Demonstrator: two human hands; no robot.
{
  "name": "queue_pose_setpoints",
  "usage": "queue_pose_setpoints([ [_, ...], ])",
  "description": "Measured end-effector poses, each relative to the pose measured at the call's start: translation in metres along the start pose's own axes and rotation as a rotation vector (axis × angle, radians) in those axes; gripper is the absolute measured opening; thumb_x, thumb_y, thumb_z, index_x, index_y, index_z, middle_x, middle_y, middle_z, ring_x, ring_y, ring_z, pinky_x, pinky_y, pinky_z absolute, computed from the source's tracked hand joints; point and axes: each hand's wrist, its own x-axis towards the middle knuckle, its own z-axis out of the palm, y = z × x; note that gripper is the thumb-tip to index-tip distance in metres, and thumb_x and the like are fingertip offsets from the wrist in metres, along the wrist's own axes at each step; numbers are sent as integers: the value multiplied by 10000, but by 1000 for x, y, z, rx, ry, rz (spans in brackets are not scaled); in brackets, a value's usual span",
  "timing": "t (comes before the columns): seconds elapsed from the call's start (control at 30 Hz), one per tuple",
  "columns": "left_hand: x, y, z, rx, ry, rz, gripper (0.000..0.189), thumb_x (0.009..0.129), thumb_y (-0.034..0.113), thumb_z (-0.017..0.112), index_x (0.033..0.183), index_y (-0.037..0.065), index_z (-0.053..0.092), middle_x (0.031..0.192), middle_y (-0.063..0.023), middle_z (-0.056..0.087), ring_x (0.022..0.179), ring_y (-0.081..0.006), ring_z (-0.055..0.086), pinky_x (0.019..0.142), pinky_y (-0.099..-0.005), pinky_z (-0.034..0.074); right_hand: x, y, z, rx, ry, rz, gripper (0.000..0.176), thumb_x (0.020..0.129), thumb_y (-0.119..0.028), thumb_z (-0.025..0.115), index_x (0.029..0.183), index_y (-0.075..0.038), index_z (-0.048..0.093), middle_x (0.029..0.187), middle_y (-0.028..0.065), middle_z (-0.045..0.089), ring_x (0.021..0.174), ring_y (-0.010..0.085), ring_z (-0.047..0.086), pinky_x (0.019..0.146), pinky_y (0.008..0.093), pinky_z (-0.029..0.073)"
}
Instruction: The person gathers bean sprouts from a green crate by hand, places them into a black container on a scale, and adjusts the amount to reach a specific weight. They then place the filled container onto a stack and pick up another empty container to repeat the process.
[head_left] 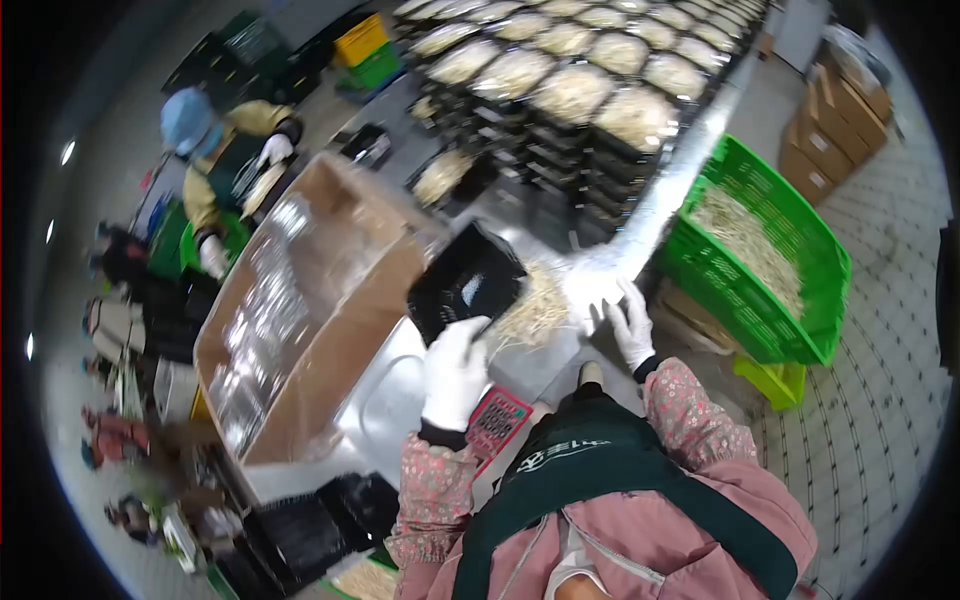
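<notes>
My left hand [455, 378], in a white glove, grips the near edge of a black plastic tray [455, 275]. The tray is tilted, and nothing shows inside it. Beside it, a loose heap of pale bean sprouts [535, 312] lies on the metal table [545, 372]. My right hand [630, 325], also gloved in white, is at the table's edge with its fingers apart and nothing in them. A bright white patch just left of it is too washed out to make out. A red calculator [497, 425] is below my left hand.
A cardboard box [330, 365] of clear plastic lids stands at left. Stacked sprout-filled trays [570, 95] cover the far table. A green crate [765, 325] of sprouts is at right, near brown cartons [835, 130]. A co-worker [215, 160] stands beyond the box.
</notes>
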Motion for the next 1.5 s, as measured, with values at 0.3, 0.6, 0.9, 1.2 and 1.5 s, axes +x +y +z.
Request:
queue_pose_setpoints([
  [0.3, 78, -75, 161, 556, -544, 150, 459, 756, 212, 688, 1190, 80, 617, 1131, -132, 657, 1120, -317, 588, 984, -482, 424, -28, 29, -164, -11, 148, 239, 318, 932, -175, 617, 1240, -97, 632, 1191, 97, 659, 1043, 218, 651, 893, 308, 514],
  [0.6, 119, 117, 282, -561, -417, -140, 519, 906, 9, 611, 1401, 0, 457, 1390, -167, 513, 1258, -252, 516, 1049, -350, 415, -4, 72, -370, -240, 567, 101, 237, 894, -93, 656, 1124, -43, 687, 1065, 124, 706, 979, 236, 683, 864, 319, 523],
  [0.9, 180, 200, 413, -428, -842, -13, 854, 800, 156, 769, 1499, 49, 291, 1471, -180, 410, 1345, -299, 419, 1102, -383, 359, 38, 151, -509, -463, 467, 440, 625, 846, -340, 717, 1385, -113, 495, 1395, 133, 511, 1261, 294, 499, 1063, 383, 393],
  [1.2, 216, 200, 596, 369, -1409, 634, 1256, 559, 349, 904, 1537, 118, 149, 1595, -183, 107, 1453, -434, 144, 1137, -551, 278, 141, 243, -408, -610, -495, 758, 1288, 601, -447, 877, 1554, -157, 61, 1592, 242, 67, 1444, 456, 172, 1134, 541, 277],
  [1.5, 182, 169, 648, 80, -1388, 694, 494, 797, 103, 694, 1269, 100, 549, 1081, -173, 617, 989, -357, 622, 832, -421, 528, 123, 303, -360, -222, -328, 618, 994, 715, -310, 804, 1521, -144, 246, 1447, 220, 429, 1315, 354, 456, 1062, 397, 414],
])
